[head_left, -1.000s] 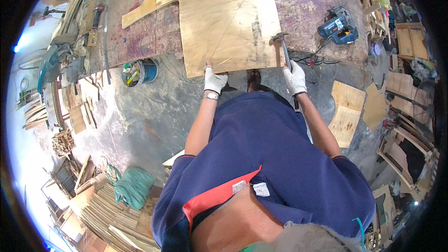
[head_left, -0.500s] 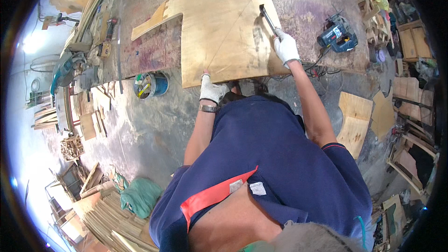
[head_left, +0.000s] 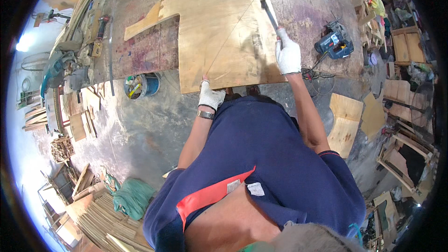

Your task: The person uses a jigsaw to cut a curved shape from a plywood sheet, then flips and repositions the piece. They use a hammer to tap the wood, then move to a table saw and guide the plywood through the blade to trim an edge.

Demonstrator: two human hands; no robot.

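A pale plywood board with a narrow arm at its left side lies on the worktable and juts past its near edge. A thin diagonal line runs across it. My left hand, in a white glove with the fingertips bare, grips the board's near edge, thumb on top and fingers hidden beneath. My gloved right hand is closed round the handle of a hammer-like tool, whose dark head is over the board's right side. Whether that head touches the wood I cannot tell.
A jigsaw with its cord lies right on the worktable. Left of the board is a cordless-looking tool. A bucket stands on the floor below the table. Cut wood pieces lean at right; a green bag sits lower left.
The board's near edge has come slightly toward me. My right hand has moved a little nearer too, still around the tool. My left hand keeps its hold on the edge.
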